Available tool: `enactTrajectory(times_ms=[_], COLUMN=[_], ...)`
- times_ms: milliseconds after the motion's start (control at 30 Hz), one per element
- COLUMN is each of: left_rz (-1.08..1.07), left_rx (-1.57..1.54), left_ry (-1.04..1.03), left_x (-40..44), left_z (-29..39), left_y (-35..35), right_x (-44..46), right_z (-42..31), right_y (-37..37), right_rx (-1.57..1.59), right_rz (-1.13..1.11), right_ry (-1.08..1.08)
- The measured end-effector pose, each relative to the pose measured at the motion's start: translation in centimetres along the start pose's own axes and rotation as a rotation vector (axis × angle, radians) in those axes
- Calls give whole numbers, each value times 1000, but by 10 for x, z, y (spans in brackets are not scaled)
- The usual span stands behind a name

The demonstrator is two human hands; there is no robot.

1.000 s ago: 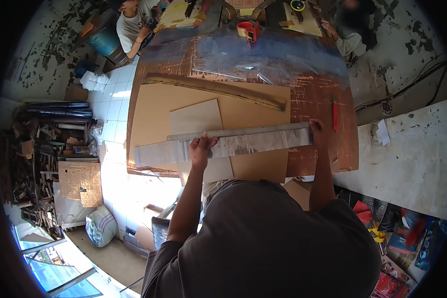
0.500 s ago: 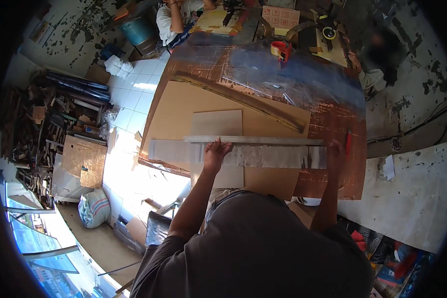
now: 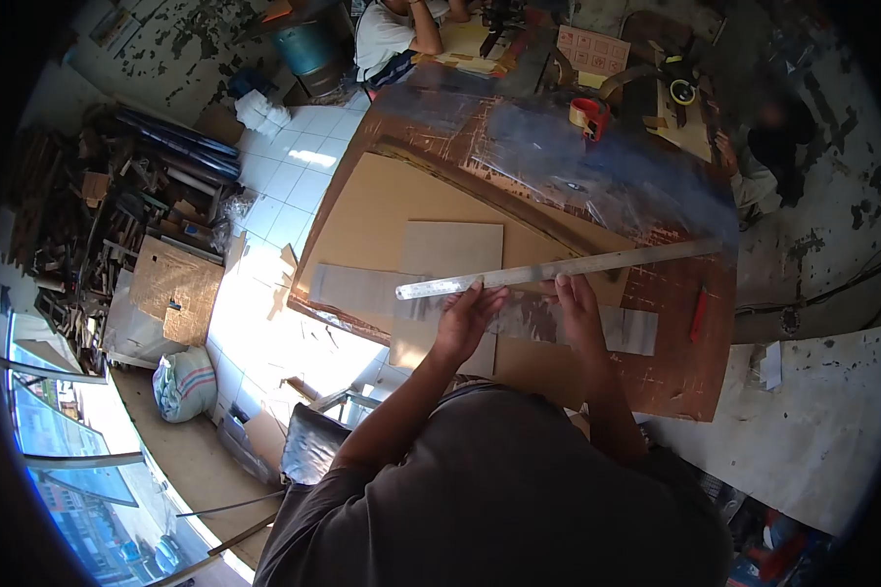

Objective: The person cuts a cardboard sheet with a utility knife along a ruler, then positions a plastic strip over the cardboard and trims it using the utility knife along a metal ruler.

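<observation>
A long steel ruler (image 3: 524, 273) is held slantwise over the table, its right end higher in view. My left hand (image 3: 468, 321) pinches it near its left end, and my right hand (image 3: 579, 311) grips it around the middle. Below lies a long grey strip (image 3: 357, 287), partly hidden by my hands. The strip crosses a greyish-brown rectangular sheet (image 3: 455, 245), which rests on a large brown cardboard sheet (image 3: 352, 217). A dark, worn bar (image 3: 489, 192) lies diagonally across the cardboard beyond the ruler.
Near the right edge of the brown table (image 3: 671, 377) lies a thin red tool (image 3: 699, 313). A red tape dispenser (image 3: 587, 117) and clear plastic sheeting (image 3: 558, 157) are at the far side. One person (image 3: 387, 44) sits at the far left; another person's hand (image 3: 724, 152) shows at right.
The ruler has lifted off the strip, tilted and shifted right. My right hand has moved inward from the strip's right end to the ruler's middle. The head view has shifted slightly.
</observation>
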State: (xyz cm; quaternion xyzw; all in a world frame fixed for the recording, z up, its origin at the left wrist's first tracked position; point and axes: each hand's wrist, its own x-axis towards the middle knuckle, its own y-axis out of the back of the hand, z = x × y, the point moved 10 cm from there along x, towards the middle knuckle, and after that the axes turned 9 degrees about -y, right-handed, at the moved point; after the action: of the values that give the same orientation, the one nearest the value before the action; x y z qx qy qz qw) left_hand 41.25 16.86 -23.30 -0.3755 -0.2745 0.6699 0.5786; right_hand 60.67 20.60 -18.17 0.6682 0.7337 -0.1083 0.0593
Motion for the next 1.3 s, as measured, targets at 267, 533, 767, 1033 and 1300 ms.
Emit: enactTrajectory(times_ms=[267,533,767,1033,1300], left_rz=[-326,-257,760,750,823], left_rx=[307,798,1245,1714,1590], left_ry=[372,83,-553,-755,-719], left_x=[-68,-49,-40,10,0], left_z=[-3,107,296,320,318], left_y=[-56,12,239,286,256], right_x=[31,64,39,56,65], right_z=[-62,-53,12,80,85], right_y=[-42,-41,-121,-207,-237], right_rx=[277,-441,-847,-1120,-1130], right_rz=[-64,-25,-242,-405,-374], right_ry=[134,27,304,289,263])
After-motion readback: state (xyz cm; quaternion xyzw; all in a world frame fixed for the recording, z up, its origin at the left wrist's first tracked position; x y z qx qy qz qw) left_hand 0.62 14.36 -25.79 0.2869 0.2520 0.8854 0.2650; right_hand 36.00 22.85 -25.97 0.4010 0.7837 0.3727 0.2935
